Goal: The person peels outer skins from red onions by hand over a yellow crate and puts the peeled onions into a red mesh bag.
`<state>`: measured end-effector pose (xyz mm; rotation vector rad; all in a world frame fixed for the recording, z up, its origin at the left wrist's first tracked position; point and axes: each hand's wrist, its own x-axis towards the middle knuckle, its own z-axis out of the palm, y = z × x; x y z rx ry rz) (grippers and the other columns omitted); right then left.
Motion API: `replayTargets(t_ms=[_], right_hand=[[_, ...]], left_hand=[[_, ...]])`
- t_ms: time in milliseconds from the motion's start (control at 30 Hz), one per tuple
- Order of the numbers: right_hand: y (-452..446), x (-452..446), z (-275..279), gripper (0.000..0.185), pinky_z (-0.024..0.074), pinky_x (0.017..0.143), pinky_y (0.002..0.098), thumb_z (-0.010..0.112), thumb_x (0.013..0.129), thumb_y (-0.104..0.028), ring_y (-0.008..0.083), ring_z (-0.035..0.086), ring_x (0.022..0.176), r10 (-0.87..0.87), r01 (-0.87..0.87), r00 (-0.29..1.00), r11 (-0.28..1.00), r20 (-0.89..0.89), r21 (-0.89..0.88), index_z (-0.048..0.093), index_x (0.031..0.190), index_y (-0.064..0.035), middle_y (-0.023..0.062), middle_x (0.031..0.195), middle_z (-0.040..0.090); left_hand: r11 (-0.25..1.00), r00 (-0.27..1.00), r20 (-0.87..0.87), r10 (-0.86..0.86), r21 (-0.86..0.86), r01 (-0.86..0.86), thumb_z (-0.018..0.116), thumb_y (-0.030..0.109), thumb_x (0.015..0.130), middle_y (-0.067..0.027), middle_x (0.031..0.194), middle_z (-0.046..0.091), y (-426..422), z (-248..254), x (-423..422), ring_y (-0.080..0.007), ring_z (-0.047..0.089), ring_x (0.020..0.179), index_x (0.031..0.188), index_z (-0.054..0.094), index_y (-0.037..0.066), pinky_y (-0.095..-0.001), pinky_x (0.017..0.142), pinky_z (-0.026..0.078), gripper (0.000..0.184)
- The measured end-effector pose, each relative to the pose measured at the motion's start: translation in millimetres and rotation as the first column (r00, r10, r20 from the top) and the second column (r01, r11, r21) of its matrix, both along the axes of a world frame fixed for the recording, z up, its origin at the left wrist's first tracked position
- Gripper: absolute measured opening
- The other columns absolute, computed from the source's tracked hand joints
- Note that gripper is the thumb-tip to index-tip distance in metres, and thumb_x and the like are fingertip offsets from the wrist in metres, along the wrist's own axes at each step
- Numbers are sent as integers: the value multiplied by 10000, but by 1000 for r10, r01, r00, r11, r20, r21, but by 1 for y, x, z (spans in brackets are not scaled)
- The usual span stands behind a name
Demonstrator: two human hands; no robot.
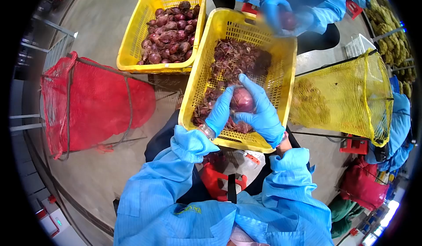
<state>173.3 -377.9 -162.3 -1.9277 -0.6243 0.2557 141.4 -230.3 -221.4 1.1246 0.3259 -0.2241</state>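
A red onion [242,100] is between my two blue-gloved hands, above a yellow crate [188,107] with loose onion skins [228,63] on its bottom. My right hand [263,114] wraps round the onion from the right, its fingers curled at the top and underneath. My left hand [220,112] is at the onion's left side, fingers together and pointing up; whether they press on it is hard to tell. Across the crate, a co-worker's gloved hands [274,9] hold another onion [288,20], partly blurred.
A second yellow crate [127,48] full of red onions [169,35] stands at the upper left. On the left is a red mesh bag [96,105], on the right a yellow mesh bag [347,99]. A small white basket [358,46] is at the upper right.
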Motion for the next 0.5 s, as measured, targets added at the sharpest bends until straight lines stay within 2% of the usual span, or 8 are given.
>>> replayTargets(t_ms=[33, 100, 133, 233, 267, 367, 500], right_hand=[[-1, -1, 0, 886, 348, 1108, 333, 786, 667, 46, 236, 448, 1296, -1, 0, 1000, 1000, -13, -25, 381, 1446, -74, 94, 1453, 414], [-4, -2, -2, 829, 380, 1075, 326, 771, 705, 20, 209, 484, 1246, -2, 54, 965, 980, -262, 192, 389, 1436, -55, 89, 1409, 455], [-6, -2, -3, 802, 397, 1059, 322, 764, 723, 6, 195, 501, 1222, 21, 96, 925, 952, -378, 289, 393, 1432, -46, 86, 1387, 476], [-11, 6, 8, 714, 440, 985, 288, 748, 775, -40, 136, 554, 1086, 34, 318, 738, 864, -674, 391, 418, 1409, -36, 81, 1224, 578], [-15, 6, 1, 611, 487, 889, 273, 701, 851, -165, 132, 591, 1016, 34, 311, 760, 858, -649, 409, 436, 1388, -44, 66, 1168, 608], [-20, 5, -4, 537, 504, 788, 274, 637, 908, -303, 140, 601, 986, 134, 427, 623, 767, -771, 478, 471, 1358, -62, 59, 1163, 613], [-23, 6, -16, 484, 505, 704, 292, 554, 949, -403, 157, 614, 976, 171, 530, 534, 694, -828, 486, 519, 1311, -84, 59, 1179, 628]], left_hand=[[997, 997, 55, -44, 70, 40, 308, 354, 1049, -91, 1228, 579, 3, -2, 0, -159, 584, 1077, 1322, 505, 68, -296, 965, 463, 442], [971, 978, 155, -137, 214, 102, 318, 358, 1045, -99, 1215, 588, 8, -7, 1, -158, 572, 1102, 1320, 503, 57, -302, 966, 460, 447], [998, 997, -49, -52, 37, 54, 366, 290, 1040, -103, 1041, 651, 8, -6, 5, -142, 633, 914, 1291, 507, 31, -279, 790, 526, 388], [989, 986, 91, -143, 44, 139, 401, 210, 1029, -71, 827, 660, 6, -11, 1, -118, 611, 641, 1265, 506, 9, -244, 557, 500, 327], [991, 990, 47, -136, 3, 136, 414, 157, 1017, -35, 713, 631, 2, -12, 1, -94, 520, 474, 1252, 507, 9, -219, 433, 421, 293], [979, 987, 34, -159, 134, 153, 400, 139, 1012, -40, 724, 632, 3, -4, 3, -84, 532, 500, 1249, 510, 19, -217, 451, 431, 288], [992, 987, 128, -96, 98, 84, 443, 133, 984, -30, 737, 633, 8, 1, 6, -70, 537, 537, 1285, 506, 49, -202, 476, 430, 319]])
